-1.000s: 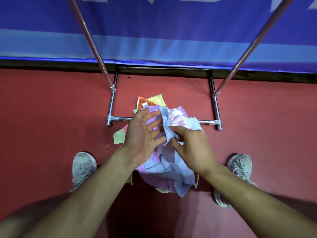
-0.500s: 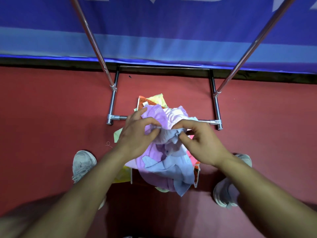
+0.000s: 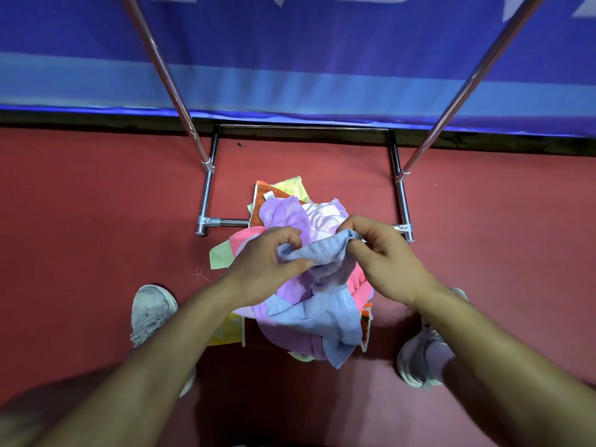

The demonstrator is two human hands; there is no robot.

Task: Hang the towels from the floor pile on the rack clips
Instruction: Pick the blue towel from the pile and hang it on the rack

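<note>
A blue banner with cut-off white lettering at its top edge spans the far side of the scene, a paler blue band running across its lower part. Directly beneath the banner lies a black strip, and below that a red floor fills the rest of the view. A small dark speck sits on the floor just below the banner's hem. Farther from the banner, a looped stray thread lies near a grey sneaker. A second grey sneaker stands farther still from the banner, well apart to the right.
</note>
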